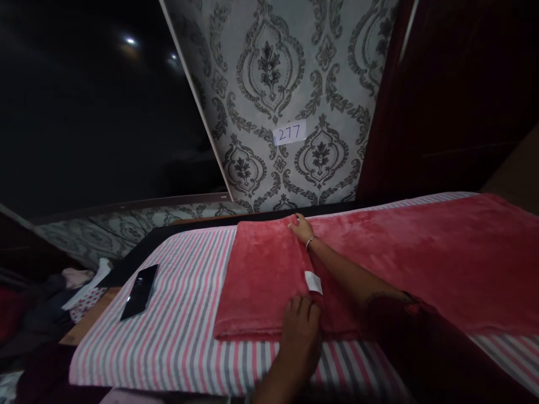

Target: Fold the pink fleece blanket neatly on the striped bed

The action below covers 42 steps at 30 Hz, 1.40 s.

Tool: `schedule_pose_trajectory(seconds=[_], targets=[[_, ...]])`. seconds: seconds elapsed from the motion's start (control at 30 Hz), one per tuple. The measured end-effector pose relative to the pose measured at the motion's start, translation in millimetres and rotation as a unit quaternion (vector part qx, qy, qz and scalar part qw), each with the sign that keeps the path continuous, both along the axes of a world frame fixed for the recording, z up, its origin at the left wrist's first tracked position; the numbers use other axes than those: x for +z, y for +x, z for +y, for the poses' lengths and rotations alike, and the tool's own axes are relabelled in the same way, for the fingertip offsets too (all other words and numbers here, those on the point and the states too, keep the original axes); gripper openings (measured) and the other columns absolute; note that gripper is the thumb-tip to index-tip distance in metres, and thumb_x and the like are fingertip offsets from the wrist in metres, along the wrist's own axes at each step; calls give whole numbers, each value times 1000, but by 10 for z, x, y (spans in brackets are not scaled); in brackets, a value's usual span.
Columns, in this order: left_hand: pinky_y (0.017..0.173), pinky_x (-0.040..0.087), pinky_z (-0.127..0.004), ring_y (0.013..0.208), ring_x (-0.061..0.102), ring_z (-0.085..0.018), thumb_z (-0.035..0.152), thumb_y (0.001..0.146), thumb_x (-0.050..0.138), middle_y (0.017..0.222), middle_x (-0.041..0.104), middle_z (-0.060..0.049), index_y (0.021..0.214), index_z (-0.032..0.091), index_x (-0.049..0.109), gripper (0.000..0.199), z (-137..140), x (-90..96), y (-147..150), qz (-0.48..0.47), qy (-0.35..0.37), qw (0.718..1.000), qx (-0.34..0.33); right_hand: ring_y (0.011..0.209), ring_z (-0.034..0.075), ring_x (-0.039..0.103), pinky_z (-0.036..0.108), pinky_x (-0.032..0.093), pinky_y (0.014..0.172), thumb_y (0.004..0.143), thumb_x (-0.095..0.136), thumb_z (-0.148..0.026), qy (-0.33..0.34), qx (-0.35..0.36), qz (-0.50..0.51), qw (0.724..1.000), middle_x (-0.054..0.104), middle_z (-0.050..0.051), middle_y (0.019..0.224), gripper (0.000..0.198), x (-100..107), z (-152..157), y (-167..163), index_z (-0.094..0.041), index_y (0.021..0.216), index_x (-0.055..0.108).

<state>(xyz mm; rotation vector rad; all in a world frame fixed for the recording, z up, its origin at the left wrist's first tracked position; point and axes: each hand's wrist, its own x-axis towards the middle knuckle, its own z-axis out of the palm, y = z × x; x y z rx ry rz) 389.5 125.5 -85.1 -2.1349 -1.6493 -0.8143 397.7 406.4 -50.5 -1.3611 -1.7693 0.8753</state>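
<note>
Hands — L (301,325) & R (303,229) — mostly curled, gripping red blanket (261,269).

The person's right arm (351,275) stretches forward, right hand (302,229) farthest out, fingers pinched; the left hand (301,331) lies nearer, back uppermost, fingers curled.

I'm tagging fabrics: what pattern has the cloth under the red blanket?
The cloth has pink, grey and white stripes, seen in the head view.

plush, fuzzy cloth blanket (261,269); matt cloth sheet (185,303); smooth, glossy phone (141,292) (the 277 label (289,133) looks like paper).
</note>
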Motion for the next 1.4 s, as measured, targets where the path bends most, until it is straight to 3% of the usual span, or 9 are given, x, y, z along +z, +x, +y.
schedule_pose_trajectory(seconds=[0.17, 0.4, 0.7, 0.9, 1.03, 1.13, 1.2, 1.3, 1.4], targets=[[76, 49, -39, 88, 55, -25, -1, 66, 52, 105, 64, -9, 106, 17, 57, 45, 25, 55, 18, -14, 9, 1000, -12, 115, 26, 66, 33, 50, 98, 81, 63, -10, 13, 7, -6, 1000, 69, 11, 129, 66, 69, 4, -4, -18, 146, 50], [77, 49, -38, 90, 56, -24, -4, 68, 49, 105, 65, -9, 101, 19, 58, 42, 34, -52, 67, -2, -6, 1000, -1, 118, 27, 65, 34, 49, 99, 81, 66, -15, 13, 4, -24, 1000, 70, 11, 127, 62, 24, 10, 94, -19, 142, 52], [78, 51, -39, 89, 57, -24, -1, 74, 53, 104, 66, -9, 105, 16, 59, 35, 88, 65, 90, 2, 4, 1000, -5, 111, 24, 68, 29, 51, 93, 81, 61, -5, 23, 21, -41, 999, 72, 9, 124, 66, 111, -81, 141, -19, 145, 50], [84, 54, -43, 96, 62, -26, 9, 82, 61, 111, 69, -11, 111, 18, 60, 30, -42, 105, 115, -11, -53, 998, -37, 122, 29, 61, 37, 47, 103, 82, 64, -11, 36, 15, -71, 997, 66, 16, 131, 61, 158, -155, 226, -16, 142, 53], [103, 50, -46, 119, 62, -27, 23, 94, 55, 129, 67, -12, 128, 20, 58, 34, -146, 422, -217, -69, -69, 992, -75, 146, 32, 36, 44, 29, 119, 88, 61, -21, 122, 48, -108, 985, 41, 22, 156, 68, 206, -425, 238, -9, 151, 41], [110, 47, -48, 129, 59, -26, 26, 101, 41, 137, 65, -13, 135, 20, 57, 39, -38, 698, -663, -92, -104, 990, 24, 153, 31, 22, 46, 21, 122, 94, 54, -36, 196, 117, -174, 958, 29, 21, 164, 71, 224, -738, 222, -8, 156, 33], [118, 37, -53, 143, 45, -31, 32, 99, 46, 152, 52, -17, 145, 14, 50, 50, 75, 788, -926, -68, -158, 979, 106, 155, 32, 15, 50, 17, 123, 97, 49, -45, 207, 148, -225, 941, 24, 21, 166, 73, 214, -918, 218, -8, 158, 32], [122, 23, -62, 154, 22, -37, 38, 94, 57, 164, 30, -20, 153, 11, 40, 67, 167, 704, -1127, 7, -258, 954, 153, 155, 34, 12, 53, 12, 123, 98, 46, -52, 182, 175, -307, 918, 21, 22, 166, 76, 145, -1074, 236, -7, 158, 33], [122, 20, -64, 156, 16, -35, 39, 96, 55, 167, 22, -18, 157, 18, 36, 67, 127, 486, -1153, 51, -305, 940, 144, 155, 33, 15, 53, 12, 123, 100, 44, -52, 148, 187, -356, 904, 23, 19, 166, 74, 44, -1122, 273, -9, 159, 33]])
